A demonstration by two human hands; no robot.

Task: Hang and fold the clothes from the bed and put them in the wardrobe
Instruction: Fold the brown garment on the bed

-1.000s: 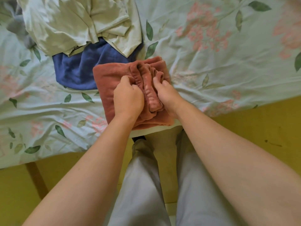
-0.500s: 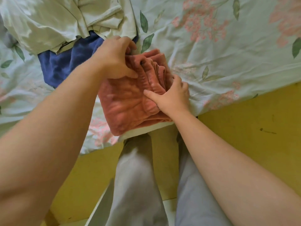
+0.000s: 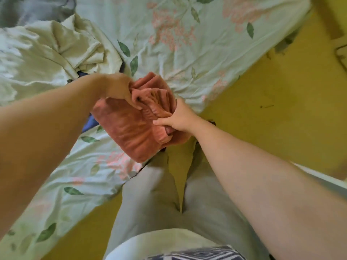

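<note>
A folded rust-red garment lies at the near edge of the bed, partly lifted over the edge. My left hand grips its far end with thumb and fingers curled into the bunched waistband. At the near right side, my right hand holds the garment, thumb on top and fingers tucked under the folds. A pale green garment lies crumpled at the back left, with a blue garment peeking from beneath my left arm.
The bed carries a light green sheet with pink flowers and leaves. A grey cloth sits at the far left corner. Yellow floor runs to the right of the bed. My legs in grey trousers stand against the bed's edge.
The view has swung and the bed now runs diagonally. Both hands have closed on the rust-red garment, which has shifted toward the bed's edge and partly lifted off it.
</note>
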